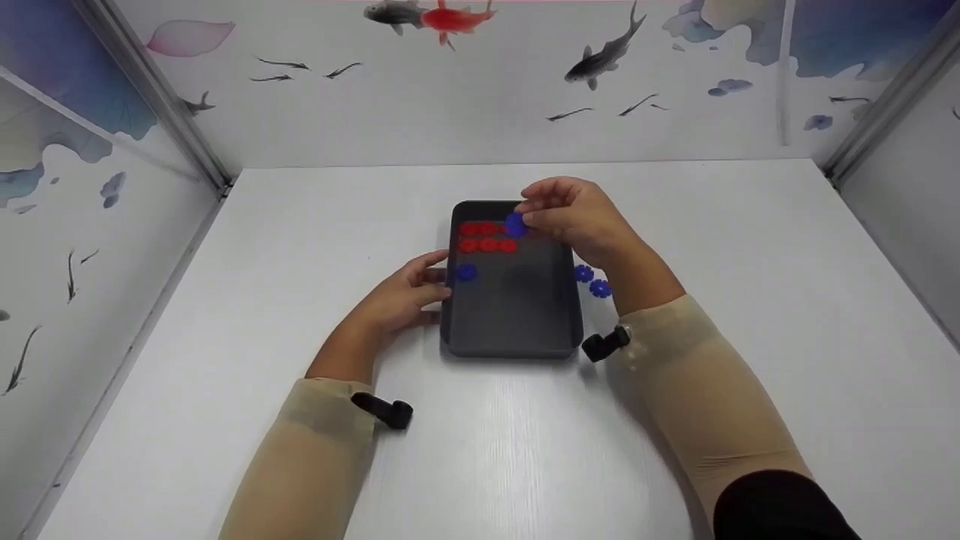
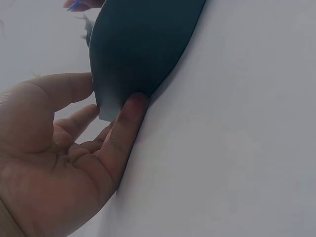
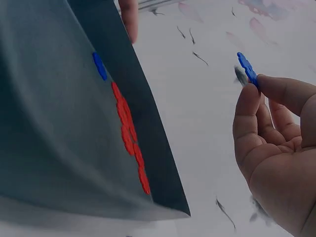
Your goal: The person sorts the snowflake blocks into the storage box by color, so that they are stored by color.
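A dark grey rectangular tray (image 1: 514,326) lies on the white table. My left hand (image 1: 409,296) holds its left side, thumb and fingers against the wall; in the left wrist view this hand (image 2: 64,153) has its thumb against the tray's outer face (image 2: 143,39). Above the tray's far right part, my right hand (image 1: 581,217) pinches a blue flower-shaped plastic disc (image 1: 515,224) between thumb and forefinger. The right wrist view shows that blue disc (image 3: 248,69) edge-on. Red discs (image 1: 487,245) lie in two rows inside the tray, partly hidden by the right hand, with one blue disc (image 1: 466,272) nearer me.
Two loose blue discs (image 1: 592,281) lie on the table just right of the tray, beside the right forearm. White panels (image 1: 480,112) with painted fish stand behind and at both sides. A black wrist camera (image 1: 386,411) juts from the left sleeve, another (image 1: 606,343) from the right.
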{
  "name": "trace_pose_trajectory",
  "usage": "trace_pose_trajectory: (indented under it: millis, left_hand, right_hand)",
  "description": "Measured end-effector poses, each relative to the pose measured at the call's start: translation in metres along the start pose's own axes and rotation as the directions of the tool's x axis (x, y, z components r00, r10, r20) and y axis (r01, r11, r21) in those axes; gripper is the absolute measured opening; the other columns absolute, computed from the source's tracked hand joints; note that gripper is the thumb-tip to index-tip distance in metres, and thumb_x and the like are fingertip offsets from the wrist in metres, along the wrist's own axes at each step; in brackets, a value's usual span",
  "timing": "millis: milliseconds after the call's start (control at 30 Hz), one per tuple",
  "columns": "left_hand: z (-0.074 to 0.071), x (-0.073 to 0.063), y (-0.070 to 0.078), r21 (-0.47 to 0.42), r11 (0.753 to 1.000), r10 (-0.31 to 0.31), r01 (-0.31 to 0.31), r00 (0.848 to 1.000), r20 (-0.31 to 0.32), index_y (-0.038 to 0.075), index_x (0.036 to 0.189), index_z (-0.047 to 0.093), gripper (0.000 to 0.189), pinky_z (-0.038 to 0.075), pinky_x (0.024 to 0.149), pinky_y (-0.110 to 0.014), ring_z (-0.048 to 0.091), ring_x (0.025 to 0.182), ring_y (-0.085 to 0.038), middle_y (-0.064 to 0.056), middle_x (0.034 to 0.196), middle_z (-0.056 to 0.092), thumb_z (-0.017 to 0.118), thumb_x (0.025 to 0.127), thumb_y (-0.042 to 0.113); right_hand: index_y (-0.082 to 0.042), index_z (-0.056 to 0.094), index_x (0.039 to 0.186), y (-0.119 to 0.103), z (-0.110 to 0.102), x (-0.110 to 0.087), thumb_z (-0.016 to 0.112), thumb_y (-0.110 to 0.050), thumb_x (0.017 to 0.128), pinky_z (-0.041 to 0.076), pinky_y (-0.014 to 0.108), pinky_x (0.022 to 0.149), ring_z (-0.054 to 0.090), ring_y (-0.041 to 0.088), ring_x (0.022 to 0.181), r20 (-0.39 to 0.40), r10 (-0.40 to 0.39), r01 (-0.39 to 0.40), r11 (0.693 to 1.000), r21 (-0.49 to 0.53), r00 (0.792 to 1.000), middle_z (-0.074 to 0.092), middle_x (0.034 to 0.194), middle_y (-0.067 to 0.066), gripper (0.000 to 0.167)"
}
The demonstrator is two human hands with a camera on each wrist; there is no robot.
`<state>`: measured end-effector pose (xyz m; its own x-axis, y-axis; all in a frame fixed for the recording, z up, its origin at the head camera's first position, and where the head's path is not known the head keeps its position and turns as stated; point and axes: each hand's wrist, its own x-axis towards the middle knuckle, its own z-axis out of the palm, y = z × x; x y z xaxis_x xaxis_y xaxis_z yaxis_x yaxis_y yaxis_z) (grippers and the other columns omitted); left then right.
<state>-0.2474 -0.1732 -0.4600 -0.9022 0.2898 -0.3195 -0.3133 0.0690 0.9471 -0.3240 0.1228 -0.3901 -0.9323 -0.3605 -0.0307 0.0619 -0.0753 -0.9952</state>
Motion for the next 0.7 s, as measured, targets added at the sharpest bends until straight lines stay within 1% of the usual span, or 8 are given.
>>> trace_pose_trajectory:
  millis: [167,233,333,433,467,567,667,700]
  left_hand:
    - [0.0,0.002,-0.002,-0.014,1.0,-0.006,0.006,1.0,0.0,0.028,0.167,0.037,0.072,0.052,0.116,-0.052,0.055,0.142,-0.03,-0.011,0.163,0.042,0.063,0.104,0.004]
    - [0.0,0.003,-0.003,-0.011,1.0,-0.009,0.009,1.0,0.002,0.028,0.167,0.037,0.072,0.053,0.114,-0.05,0.056,0.141,-0.03,-0.011,0.162,0.043,0.063,0.104,0.005]
    - [0.0,0.003,-0.003,-0.019,1.0,-0.012,0.012,1.0,0.008,0.028,0.167,0.037,0.071,0.053,0.114,-0.05,0.056,0.14,-0.03,-0.011,0.162,0.044,0.062,0.104,0.005]
    - [0.0,0.002,-0.002,-0.02,1.0,-0.011,0.011,1.0,0.008,0.028,0.167,0.037,0.071,0.052,0.116,-0.051,0.056,0.141,-0.03,-0.011,0.162,0.044,0.062,0.104,0.004]
    - [0.0,0.002,-0.002,-0.019,1.0,-0.011,0.012,1.0,0.005,0.028,0.167,0.037,0.071,0.052,0.116,-0.052,0.055,0.141,-0.03,-0.011,0.162,0.044,0.062,0.104,0.004]
    - [0.0,0.002,-0.001,-0.01,1.0,-0.012,0.012,1.0,0.004,0.028,0.167,0.036,0.071,0.051,0.118,-0.053,0.055,0.143,-0.031,-0.011,0.163,0.043,0.062,0.104,0.004]
    - [0.001,0.002,0.0,-0.003,1.0,-0.011,0.011,1.0,0.008,0.028,0.167,0.036,0.072,0.05,0.118,-0.053,0.054,0.144,-0.031,-0.011,0.165,0.042,0.063,0.104,0.005]
    - [0.001,0.002,0.0,-0.003,1.0,-0.009,0.009,1.0,0.009,0.028,0.167,0.036,0.072,0.05,0.118,-0.054,0.054,0.144,-0.031,-0.011,0.165,0.042,0.063,0.104,0.005]
  right_hand:
    - [-0.008,0.073,0.122,-0.003,0.015,0.018,0.077,0.004,0.094,0.066,0.033,0.087,0.078,0.017,0.093,0.051,0.086,-0.081,0.991,-0.102,0.995,0.08,0.105,0.005,0.031]
    - [-0.007,0.071,0.126,-0.004,0.017,0.026,0.076,0.003,0.095,0.066,0.036,0.092,0.078,0.017,0.094,0.073,0.137,-0.127,0.983,-0.134,0.988,0.08,0.108,0.006,0.034]
    - [-0.003,0.066,0.135,0.0,0.02,0.036,0.076,0.003,0.095,0.064,0.04,0.099,0.077,0.017,0.096,0.113,0.209,-0.185,0.965,-0.187,0.971,0.08,0.109,0.006,0.041]
    - [-0.001,0.062,0.14,0.007,0.022,0.043,0.075,0.003,0.096,0.063,0.039,0.097,0.075,0.016,0.096,0.157,0.262,-0.217,0.942,-0.255,0.952,0.08,0.108,0.005,0.047]
    - [-0.001,0.063,0.14,0.01,0.023,0.045,0.075,0.003,0.096,0.063,0.037,0.094,0.075,0.016,0.095,0.167,0.276,-0.223,0.935,-0.277,0.947,0.08,0.107,0.005,0.046]
    - [-0.002,0.065,0.136,0.02,0.024,0.05,0.074,0.003,0.096,0.062,0.033,0.085,0.072,0.017,0.091,0.177,0.312,-0.244,0.914,-0.325,0.933,0.08,0.105,0.005,0.042]
    - [-0.003,0.068,0.132,0.028,0.024,0.052,0.074,0.004,0.095,0.062,0.031,0.083,0.071,0.017,0.089,0.176,0.339,-0.26,0.896,-0.359,0.924,0.079,0.105,0.006,0.038]
    - [-0.003,0.068,0.131,0.03,0.024,0.053,0.073,0.005,0.095,0.063,0.031,0.084,0.072,0.017,0.09,0.177,0.345,-0.263,0.892,-0.368,0.922,0.078,0.105,0.007,0.037]
